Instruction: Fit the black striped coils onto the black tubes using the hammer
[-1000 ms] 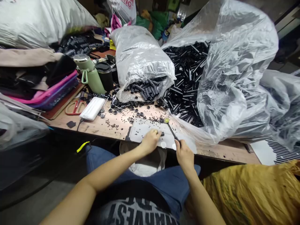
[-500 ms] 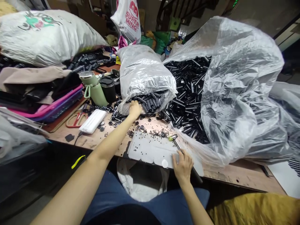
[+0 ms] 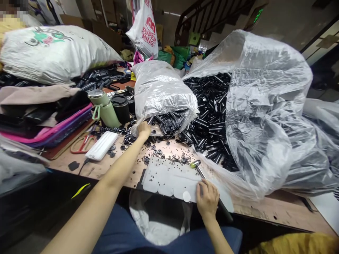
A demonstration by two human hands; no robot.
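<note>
Black-handled and metal-shafted, the hammer (image 3: 201, 172) is covered at mid-length by the right hand (image 3: 208, 198); its fingers are loosely bent over the tool, and whether the handle is gripped or merely covered cannot be determined. The hammer head, yellow-green at one end, is pointed away from the body, beyond the fingertips.

The left hand (image 3: 143, 131) is placed at the near left edge of the mouth of the plastic bag (image 3: 162, 84). Its fingers are partly hidden, so neither their spread nor any held part can be confirmed. Black ribbed parts (image 3: 171, 122) are exposed in the bag mouth, to the right of the left hand.

Beneath the right hand, a white mat (image 3: 172, 176) is laid on the workbench (image 3: 286, 213). A white disc (image 3: 186, 196) is located at the near edge of the mat, just left of the right hand. Small black pieces (image 3: 176, 159) are scattered over mat and bench between the two hands.

Beyond the right hand, black tubes (image 3: 209, 109) are heaped and partly enclosed by clear plastic sheeting (image 3: 265, 106). Left of the left hand, a white device (image 3: 102, 145) is connected to a cable; red-handled scissors (image 3: 84, 143) are set farther left. Beyond the left hand, a green flask (image 3: 107, 111) and a black cup (image 3: 120, 108) are stood side by side.
</note>
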